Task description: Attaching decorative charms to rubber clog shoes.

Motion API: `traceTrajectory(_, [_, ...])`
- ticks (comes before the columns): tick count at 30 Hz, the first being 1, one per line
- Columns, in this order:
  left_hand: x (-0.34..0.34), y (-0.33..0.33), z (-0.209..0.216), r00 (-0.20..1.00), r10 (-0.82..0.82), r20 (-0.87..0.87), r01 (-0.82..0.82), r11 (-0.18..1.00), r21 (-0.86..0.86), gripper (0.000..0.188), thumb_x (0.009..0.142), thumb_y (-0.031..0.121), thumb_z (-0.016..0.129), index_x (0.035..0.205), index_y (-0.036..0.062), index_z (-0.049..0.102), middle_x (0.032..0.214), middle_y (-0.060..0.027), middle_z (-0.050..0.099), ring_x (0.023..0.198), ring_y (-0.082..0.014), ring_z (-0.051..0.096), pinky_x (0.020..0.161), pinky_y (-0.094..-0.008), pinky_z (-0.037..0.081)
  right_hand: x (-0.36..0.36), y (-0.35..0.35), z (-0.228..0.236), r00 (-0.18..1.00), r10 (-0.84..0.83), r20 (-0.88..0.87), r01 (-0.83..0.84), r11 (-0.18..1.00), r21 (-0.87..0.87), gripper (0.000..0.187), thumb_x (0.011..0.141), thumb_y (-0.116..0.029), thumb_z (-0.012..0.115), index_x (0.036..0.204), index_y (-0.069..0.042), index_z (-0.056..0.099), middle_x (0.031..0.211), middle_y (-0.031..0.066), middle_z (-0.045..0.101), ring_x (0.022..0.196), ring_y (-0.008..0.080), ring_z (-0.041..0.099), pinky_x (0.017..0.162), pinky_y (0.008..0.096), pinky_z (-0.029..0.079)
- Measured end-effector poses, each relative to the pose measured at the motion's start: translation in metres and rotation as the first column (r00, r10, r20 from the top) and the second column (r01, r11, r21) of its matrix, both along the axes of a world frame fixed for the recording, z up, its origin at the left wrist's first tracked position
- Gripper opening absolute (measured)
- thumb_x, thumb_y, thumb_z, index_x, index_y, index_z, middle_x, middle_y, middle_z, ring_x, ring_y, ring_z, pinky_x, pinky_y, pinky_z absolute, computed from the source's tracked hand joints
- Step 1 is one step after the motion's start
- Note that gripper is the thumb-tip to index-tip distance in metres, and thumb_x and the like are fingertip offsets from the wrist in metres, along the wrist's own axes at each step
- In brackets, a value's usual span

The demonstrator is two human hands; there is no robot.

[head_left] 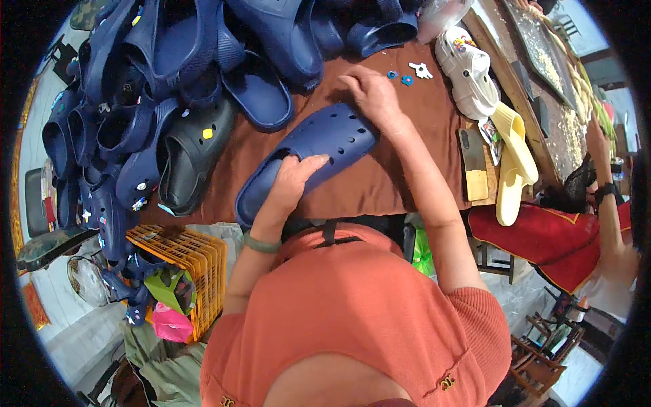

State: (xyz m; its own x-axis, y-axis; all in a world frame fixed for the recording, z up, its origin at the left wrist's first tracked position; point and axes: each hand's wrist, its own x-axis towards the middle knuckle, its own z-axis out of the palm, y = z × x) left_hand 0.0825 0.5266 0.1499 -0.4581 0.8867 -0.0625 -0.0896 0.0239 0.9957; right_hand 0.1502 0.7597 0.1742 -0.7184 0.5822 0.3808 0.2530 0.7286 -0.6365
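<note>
My left hand [293, 178] grips a dark blue clog [339, 136] with round holes in its upper. The thumb lies on top, near the foot opening; the other fingers are mostly hidden. The clog tilts over the table's front edge, toe pointing away to the right. Just beyond the toe is my right hand [371, 95], fingers curled together; whatever they hold, if anything, is too small to make out. Right of that hand lie two small blue charms, one a flower-like charm [407, 80], and a white hand-shaped charm [420, 70].
Many blue clogs [258, 88] are piled at the left and back, beside a black clog [192, 159]. On the right are a white clog [468, 74], yellow slides [514, 163] and a phone [473, 152]. An orange crate [210, 271] stands below left. Another person's arm [605, 183] shows far right.
</note>
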Motion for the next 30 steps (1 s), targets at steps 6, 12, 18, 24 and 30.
traceTrajectory(6, [0.006,0.004,0.026,0.959,0.018,0.281,-0.007,0.999,-0.04,0.019,0.085,0.014,0.06,0.099,0.0013,0.065,0.095,-0.0046,0.066,0.088,-0.0133,0.061,0.083,-0.028,0.047,0.026,0.059,-0.049,0.983,-0.183,0.007,0.183,0.981,0.061,0.03,0.078,-0.021,0.07,0.104,-0.007,0.065,0.098,0.0141,0.065,0.094,0.0326,0.061,0.083,0.0429,0.047])
traceTrajectory(12, [0.005,0.001,0.031,0.951,0.021,0.308,0.011,0.995,-0.1,0.024,0.085,0.017,0.06,0.101,-0.0017,0.065,0.1,-0.006,0.064,0.097,-0.0141,0.059,0.087,-0.0291,0.045,0.06,0.106,-0.062,0.894,-0.42,-0.157,0.447,0.859,0.25,0.025,0.081,-0.011,0.065,0.106,-0.007,0.063,0.104,0.0148,0.061,0.098,0.0334,0.057,0.086,0.0429,0.045])
traceTrajectory(18, [0.01,0.005,0.049,0.979,0.03,0.204,-0.023,0.999,-0.033,0.027,0.086,0.018,0.06,0.104,-0.0027,0.064,0.104,-0.0065,0.063,0.099,-0.0141,0.058,0.089,-0.0289,0.044,0.075,0.123,-0.08,0.71,-0.697,0.1,0.56,0.646,0.519,0.032,0.089,-0.037,0.059,0.099,-0.006,0.06,0.106,0.0193,0.055,0.096,0.0388,0.052,0.078,0.0495,0.044])
traceTrajectory(24, [0.01,0.005,0.042,0.988,0.066,0.137,-0.051,0.993,-0.109,0.025,0.085,0.017,0.059,0.101,-0.001,0.068,0.1,-0.0081,0.067,0.096,-0.0166,0.061,0.089,-0.0293,0.044,0.075,0.129,-0.079,0.782,-0.622,0.04,0.587,0.757,0.287,0.035,0.079,-0.029,0.072,0.107,-0.009,0.063,0.1,0.0126,0.064,0.095,0.0334,0.06,0.079,0.0483,0.047])
traceTrajectory(30, [0.005,0.002,0.036,0.958,0.023,0.287,0.018,0.99,-0.137,0.032,0.086,0.019,0.06,0.109,-0.0038,0.063,0.111,-0.0087,0.062,0.103,-0.0154,0.056,0.093,-0.0291,0.043,0.072,0.104,-0.045,0.854,-0.51,-0.103,0.491,0.855,-0.167,0.026,0.079,-0.019,0.074,0.1,-0.004,0.068,0.094,0.0096,0.069,0.084,0.0211,0.065,0.077,0.0331,0.05])
